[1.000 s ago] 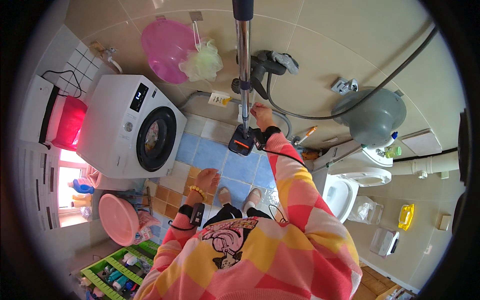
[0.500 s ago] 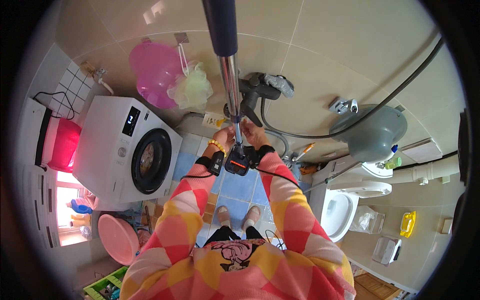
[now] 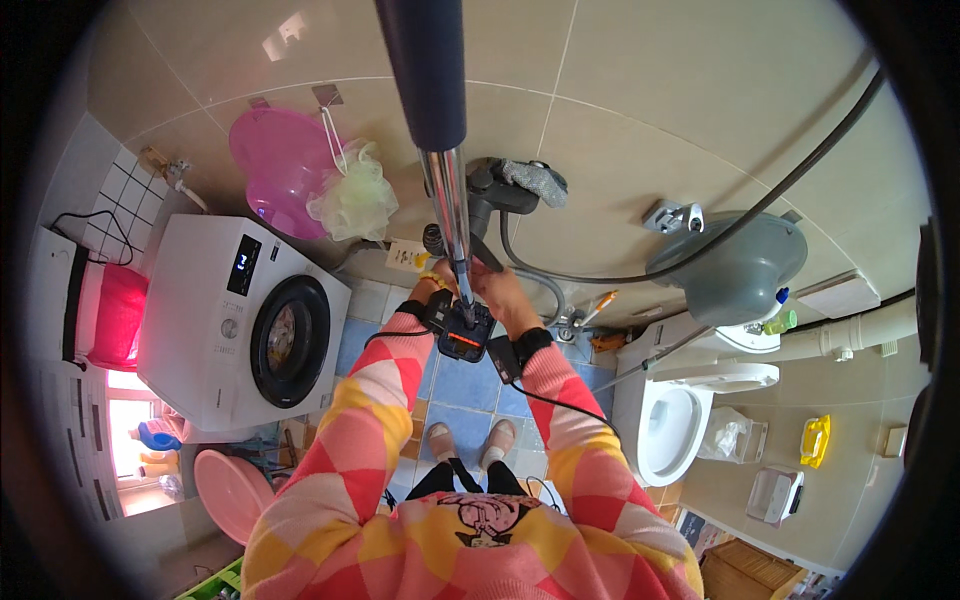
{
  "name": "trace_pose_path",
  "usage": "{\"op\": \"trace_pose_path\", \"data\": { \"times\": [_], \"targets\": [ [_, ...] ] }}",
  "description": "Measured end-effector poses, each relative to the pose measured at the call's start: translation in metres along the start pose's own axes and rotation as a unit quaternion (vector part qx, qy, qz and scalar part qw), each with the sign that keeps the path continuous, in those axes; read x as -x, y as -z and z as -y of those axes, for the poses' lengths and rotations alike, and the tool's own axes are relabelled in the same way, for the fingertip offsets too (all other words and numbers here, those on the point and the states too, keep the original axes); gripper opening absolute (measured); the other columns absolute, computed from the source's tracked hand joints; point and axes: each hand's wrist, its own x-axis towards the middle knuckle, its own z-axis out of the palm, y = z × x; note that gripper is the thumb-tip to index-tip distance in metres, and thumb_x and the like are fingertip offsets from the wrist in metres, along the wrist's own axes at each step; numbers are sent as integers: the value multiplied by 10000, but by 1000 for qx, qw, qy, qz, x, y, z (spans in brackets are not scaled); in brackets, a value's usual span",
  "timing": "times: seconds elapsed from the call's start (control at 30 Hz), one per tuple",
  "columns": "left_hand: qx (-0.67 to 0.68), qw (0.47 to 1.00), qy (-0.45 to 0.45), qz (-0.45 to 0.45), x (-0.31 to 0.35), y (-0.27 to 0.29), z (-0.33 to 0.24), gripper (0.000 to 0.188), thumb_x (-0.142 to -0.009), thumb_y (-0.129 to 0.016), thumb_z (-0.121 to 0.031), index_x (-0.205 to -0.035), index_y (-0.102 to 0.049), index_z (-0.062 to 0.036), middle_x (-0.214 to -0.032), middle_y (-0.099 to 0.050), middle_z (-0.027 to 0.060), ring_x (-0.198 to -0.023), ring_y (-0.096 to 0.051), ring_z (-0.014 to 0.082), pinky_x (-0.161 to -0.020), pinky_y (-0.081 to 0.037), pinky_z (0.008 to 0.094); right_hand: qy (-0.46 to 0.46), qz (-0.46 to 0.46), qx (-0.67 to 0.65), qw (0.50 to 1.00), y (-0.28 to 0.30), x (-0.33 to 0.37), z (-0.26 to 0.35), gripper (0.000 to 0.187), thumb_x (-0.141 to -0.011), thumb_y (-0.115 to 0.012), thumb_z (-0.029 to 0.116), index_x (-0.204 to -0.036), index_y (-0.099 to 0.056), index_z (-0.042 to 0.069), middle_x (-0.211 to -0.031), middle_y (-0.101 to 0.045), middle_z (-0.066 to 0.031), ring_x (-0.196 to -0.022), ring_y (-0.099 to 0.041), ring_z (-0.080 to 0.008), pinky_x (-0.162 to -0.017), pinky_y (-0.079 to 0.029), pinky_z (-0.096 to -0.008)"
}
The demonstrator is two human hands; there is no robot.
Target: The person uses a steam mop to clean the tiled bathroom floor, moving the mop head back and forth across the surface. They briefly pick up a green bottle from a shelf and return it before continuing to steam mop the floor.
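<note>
My left hand (image 3: 438, 274), with a yellow beaded bracelet at its wrist, is beside a chrome pole (image 3: 447, 195) with a dark blue sleeve. The pole hides its fingers. Just right of the pole, my right hand (image 3: 505, 293) has its fingers curled inward; what they hold, if anything, is hidden. Both hands are close together, just below the spout of a dark grey wall tap (image 3: 490, 190). A crumpled grey cover (image 3: 535, 182) lies over the tap's right end. Below the hands, a black box with an orange strip (image 3: 464, 338) sits at the pole's lower end.
A washing machine (image 3: 225, 315) stands on the left, below a hanging pink basin (image 3: 285, 170) and a pale bath puff (image 3: 355, 200). On the right are a toilet (image 3: 672, 425), a hanging grey basin (image 3: 745, 265) and a dark hose (image 3: 640, 270). Blue tiles (image 3: 460, 380) cover the floor.
The view has shifted slightly, so the wall fixtures sit further left. My hands have moved a little lower relative to the tap and stay close together beside the pole.
</note>
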Motion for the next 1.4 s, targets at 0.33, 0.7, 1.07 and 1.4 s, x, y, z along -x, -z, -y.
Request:
{"op": "trace_pose_path", "data": {
  "times": [0.33, 0.7, 1.07, 1.4],
  "targets": [
    [-491, 793, -358, 37, 35, -6, -53, 170, -894, -595, -219, -1004, -619, -92, -952, -657, 11, -930, -624, 186, -816, -499, 325, 245, 28, 461, 852, -37, 71, 4, 605, -725, -645, 35, -1304, -468, 22, -1223, -563, -225, -1094, -568, -371, -920, -452, -382],
    [198, 961, 100, -164, 232, -13, -85, 328, -913, -599, -257, -1212, -571, -126, -1167, -619, 36, -1076, -584, 186, -928, -464, 359, 378, -63, 204, 901, -138, 81, 36, 168, -848, -713, 121, -890, -614, -8, -767, -614, 18, -715, -519, -53, -646, -455, -234],
    [178, 917, 271, -231, 496, 25, 94, 246, -912, -578, -309, -954, -614, -69, -903, -653, 47, -815, -607, 163, -714, -500, 305, 497, -132, 210, 832, -222, 137, 159, 256, -845, -737, 235, -759, -598, 38, -606, -520, 18, -519, -487, -60, -473, -402, -228],
    [248, 854, 299, -346, 555, 7, 129, 201, -919, -563, -283, -1039, -592, -124, -975, -661, 65, -870, -636, 212, -710, -528, 347, 466, -90, 236, 848, -194, 119, 114, 243, -870, -709, 204, -717, -588, 58, -588, -533, 18, -508, -487, -70, -464, -386, -235]
  ]
}}
